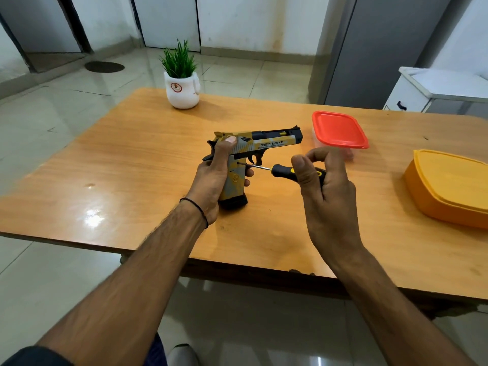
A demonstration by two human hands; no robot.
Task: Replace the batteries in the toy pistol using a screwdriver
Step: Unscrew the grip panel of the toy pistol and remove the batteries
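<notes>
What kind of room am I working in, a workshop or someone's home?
Probably a home, perhaps a kitchen or dining area: wooden table on a tiled floor, potted plant, red-lidded container, orange container.

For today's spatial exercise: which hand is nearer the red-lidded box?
Right. The right hand, holding the screwdriver, is just in front of the red-lidded box; the left hand grips the toy pistol farther left.

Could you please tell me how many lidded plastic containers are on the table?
2: a red-lidded container beyond the right hand, and an orange container at the far right, partly cropped.
</notes>
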